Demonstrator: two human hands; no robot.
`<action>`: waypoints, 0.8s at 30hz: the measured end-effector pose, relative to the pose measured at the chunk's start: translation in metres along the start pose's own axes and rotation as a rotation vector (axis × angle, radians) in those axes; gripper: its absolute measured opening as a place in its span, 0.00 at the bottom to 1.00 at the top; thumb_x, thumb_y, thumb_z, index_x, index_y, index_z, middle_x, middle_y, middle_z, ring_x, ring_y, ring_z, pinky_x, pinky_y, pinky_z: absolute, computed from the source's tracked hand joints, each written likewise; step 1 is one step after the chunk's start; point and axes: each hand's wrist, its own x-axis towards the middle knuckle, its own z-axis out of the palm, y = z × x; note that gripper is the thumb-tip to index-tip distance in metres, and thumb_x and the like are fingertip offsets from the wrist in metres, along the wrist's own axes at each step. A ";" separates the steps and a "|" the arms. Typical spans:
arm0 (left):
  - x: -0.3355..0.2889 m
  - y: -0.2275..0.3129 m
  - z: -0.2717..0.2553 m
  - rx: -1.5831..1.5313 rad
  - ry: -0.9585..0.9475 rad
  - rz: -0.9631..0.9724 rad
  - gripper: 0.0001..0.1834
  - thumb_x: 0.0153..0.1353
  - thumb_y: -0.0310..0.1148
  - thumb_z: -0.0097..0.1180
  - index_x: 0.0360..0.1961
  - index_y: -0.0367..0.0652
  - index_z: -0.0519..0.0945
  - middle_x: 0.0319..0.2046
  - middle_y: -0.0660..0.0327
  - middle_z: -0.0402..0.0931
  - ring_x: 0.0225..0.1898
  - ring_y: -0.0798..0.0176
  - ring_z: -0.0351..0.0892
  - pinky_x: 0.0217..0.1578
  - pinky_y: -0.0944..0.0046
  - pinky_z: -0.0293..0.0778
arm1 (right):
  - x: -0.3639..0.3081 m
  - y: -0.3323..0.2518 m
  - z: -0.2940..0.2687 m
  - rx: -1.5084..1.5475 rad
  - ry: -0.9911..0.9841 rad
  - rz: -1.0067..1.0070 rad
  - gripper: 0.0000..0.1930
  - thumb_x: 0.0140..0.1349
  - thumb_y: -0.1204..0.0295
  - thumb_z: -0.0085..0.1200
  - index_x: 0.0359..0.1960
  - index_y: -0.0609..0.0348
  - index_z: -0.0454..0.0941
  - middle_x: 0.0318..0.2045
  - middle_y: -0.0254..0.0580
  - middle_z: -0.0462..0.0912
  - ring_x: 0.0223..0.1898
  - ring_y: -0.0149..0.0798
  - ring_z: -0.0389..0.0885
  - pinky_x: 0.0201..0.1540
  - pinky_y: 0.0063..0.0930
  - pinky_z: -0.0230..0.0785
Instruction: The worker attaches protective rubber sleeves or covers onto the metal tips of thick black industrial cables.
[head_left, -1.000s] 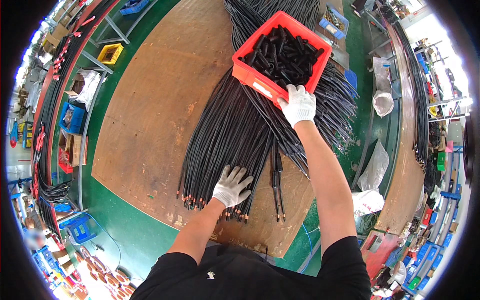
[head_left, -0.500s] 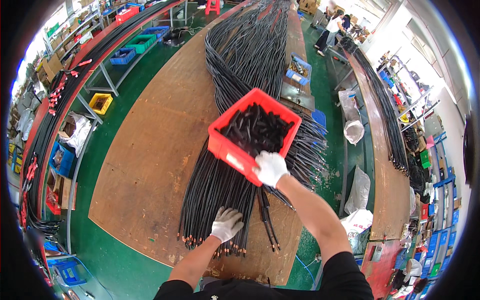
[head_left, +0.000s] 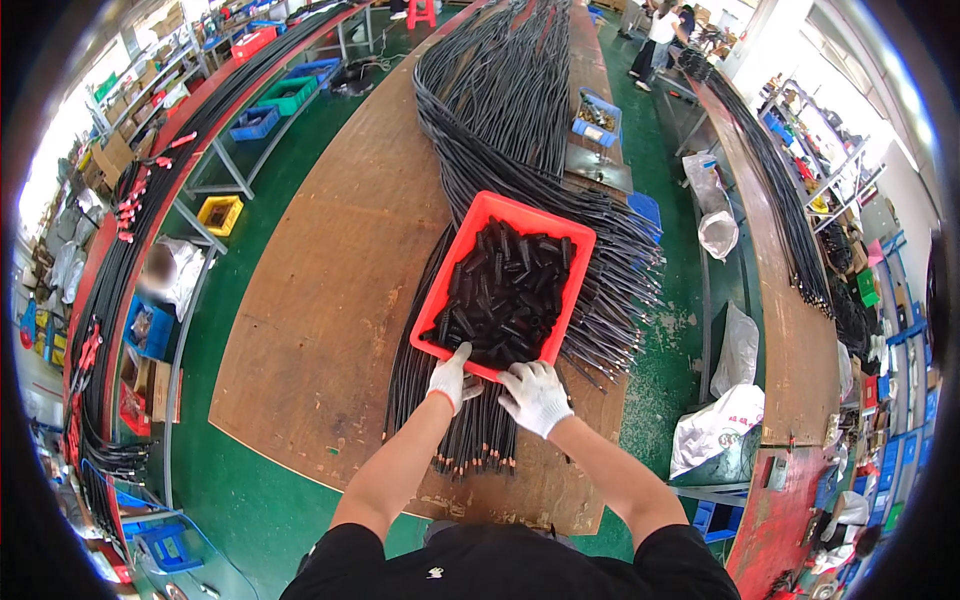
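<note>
A red plastic bin (head_left: 580, 275) full of short black ribbed sleeves (head_left: 505, 285) sits on top of black cables (head_left: 495, 75) laid along a wooden table. My gloved left hand (head_left: 452, 382) grips the left part of its near side, the thumb over the rim. Beside it my gloved right hand (head_left: 537, 396) is closed on the rim near the right corner. From under the bin a bundle of cable ends (head_left: 475, 445) with copper-coloured tips points toward me. Another fan of cable ends (head_left: 620, 290) spreads out on the right. The bin hides the cables beneath it.
The wooden table (head_left: 300, 330) has a curved left edge. A blue bin of small parts (head_left: 598, 118) and a metal plate (head_left: 598, 168) lie at its right side. Side benches carry more cables (head_left: 110, 270). White sacks (head_left: 718, 430) stand right. People (head_left: 660, 40) work far off.
My left hand has left the cable ends and taken hold of the bin's near side. The bin has turned straighter toward me, and my right hand has shifted along its rim.
</note>
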 end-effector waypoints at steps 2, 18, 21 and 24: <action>0.033 -0.001 -0.005 -0.017 0.038 0.008 0.29 0.71 0.48 0.65 0.65 0.43 0.74 0.54 0.47 0.79 0.49 0.43 0.85 0.50 0.39 0.87 | -0.019 -0.025 -0.014 0.062 0.179 0.054 0.20 0.60 0.61 0.69 0.54 0.48 0.82 0.50 0.43 0.83 0.55 0.53 0.83 0.63 0.52 0.72; -0.013 0.015 -0.114 -0.291 0.250 0.195 0.15 0.62 0.20 0.54 0.51 0.34 0.80 0.52 0.44 0.82 0.52 0.38 0.86 0.53 0.29 0.85 | -0.376 -0.040 0.050 0.677 -0.529 1.134 0.23 0.71 0.58 0.61 0.61 0.61 0.86 0.53 0.52 0.92 0.54 0.45 0.91 0.57 0.33 0.80; -0.042 -0.003 -0.203 -0.378 0.281 0.154 0.15 0.61 0.21 0.54 0.50 0.36 0.80 0.51 0.45 0.82 0.52 0.38 0.85 0.54 0.29 0.84 | -0.477 -0.034 0.101 0.902 -0.437 1.361 0.17 0.69 0.65 0.63 0.51 0.67 0.87 0.37 0.41 0.90 0.37 0.38 0.86 0.40 0.35 0.77; -0.081 -0.010 -0.253 -0.372 0.432 0.232 0.15 0.61 0.22 0.54 0.49 0.36 0.80 0.49 0.46 0.82 0.51 0.38 0.85 0.53 0.29 0.84 | -0.500 -0.047 0.105 1.026 -0.394 1.628 0.20 0.70 0.61 0.61 0.54 0.65 0.87 0.45 0.51 0.92 0.44 0.46 0.89 0.50 0.38 0.79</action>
